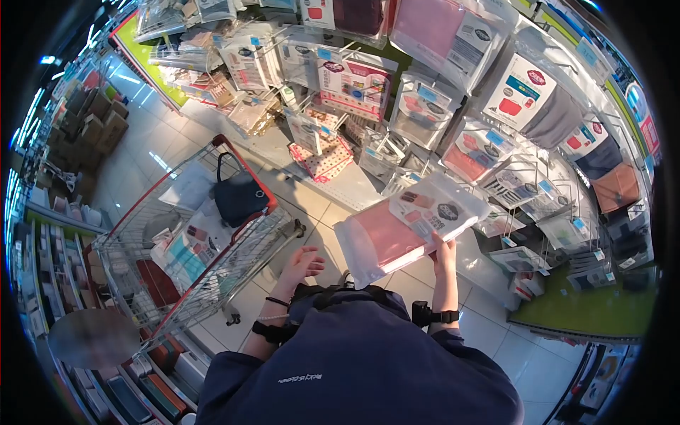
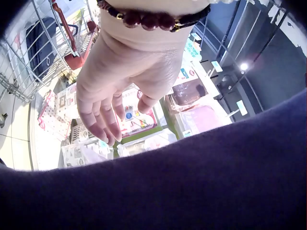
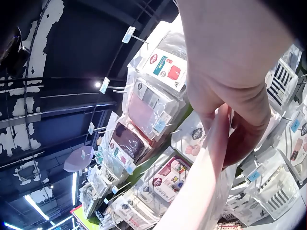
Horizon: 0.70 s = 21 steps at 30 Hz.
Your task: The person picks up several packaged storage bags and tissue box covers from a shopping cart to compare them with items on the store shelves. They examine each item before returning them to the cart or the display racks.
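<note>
My right hand [image 1: 444, 256] pinches the edge of a flat plastic package [image 1: 386, 234] with folded pink cloth inside and a white printed label. In the right wrist view the package [image 3: 199, 177] appears edge-on, with thumb and fingers on either side of it. My left hand [image 1: 303, 265] is held in front of the body, between the shopping cart and the package, with nothing in it. Its fingers hang relaxed and slightly bent in the left wrist view, where the hand [image 2: 127, 79] overlaps the shelf goods behind.
A wire shopping cart [image 1: 237, 241] stands at the left, holding a dark handbag [image 1: 241, 197] and several packages. Ahead rises a display rack with hooks of similar packs, such as a grey one [image 1: 559, 117]. A polka-dot pack [image 1: 322, 159] lies low on its base ledge. Shelves run behind the cart.
</note>
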Tool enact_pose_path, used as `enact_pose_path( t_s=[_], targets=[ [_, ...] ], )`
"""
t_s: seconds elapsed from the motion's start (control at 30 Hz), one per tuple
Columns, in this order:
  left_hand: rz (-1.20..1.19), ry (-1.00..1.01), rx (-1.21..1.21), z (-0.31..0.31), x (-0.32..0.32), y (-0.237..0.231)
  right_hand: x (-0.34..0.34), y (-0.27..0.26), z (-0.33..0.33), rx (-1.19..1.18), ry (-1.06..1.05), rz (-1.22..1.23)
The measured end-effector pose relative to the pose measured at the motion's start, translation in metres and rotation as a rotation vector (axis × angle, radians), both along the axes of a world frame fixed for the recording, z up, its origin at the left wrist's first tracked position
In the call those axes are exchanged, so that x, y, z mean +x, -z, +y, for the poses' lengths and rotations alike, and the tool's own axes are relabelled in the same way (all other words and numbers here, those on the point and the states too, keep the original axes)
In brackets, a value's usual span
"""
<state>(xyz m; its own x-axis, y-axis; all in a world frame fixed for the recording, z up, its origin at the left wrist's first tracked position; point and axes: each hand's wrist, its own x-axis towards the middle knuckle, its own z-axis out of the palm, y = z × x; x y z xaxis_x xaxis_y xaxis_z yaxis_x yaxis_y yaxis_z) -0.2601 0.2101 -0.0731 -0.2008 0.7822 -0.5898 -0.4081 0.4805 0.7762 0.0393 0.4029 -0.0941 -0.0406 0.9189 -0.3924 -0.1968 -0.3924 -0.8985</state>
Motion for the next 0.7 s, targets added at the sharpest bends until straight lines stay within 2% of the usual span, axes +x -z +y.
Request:
enact_pose_path(
  t_s=[0.07, 0.17, 0.6, 0.7],
  targets=[
    [0.007, -0.016, 0.02, 0.002, 0.001, 0.001, -0.004, 0.003, 0.0, 0.054, 0.031, -0.014],
    [0.018, -0.004, 0.024, 0.004, 0.002, -0.004, 0.002, 0.03, 0.005, 0.17, -0.039, -0.066],
    [0.017, 0.04, 0.016, 0.01, 0.001, 0.007, -0.003, -0.009, 0.0, 0.299, -0.056, -0.075],
    [0.045, 0.059, 0.017, 0.013, 0.002, 0.007, -0.007, -0.019, 0.0, 0.342, -0.084, -0.004]
  ],
)
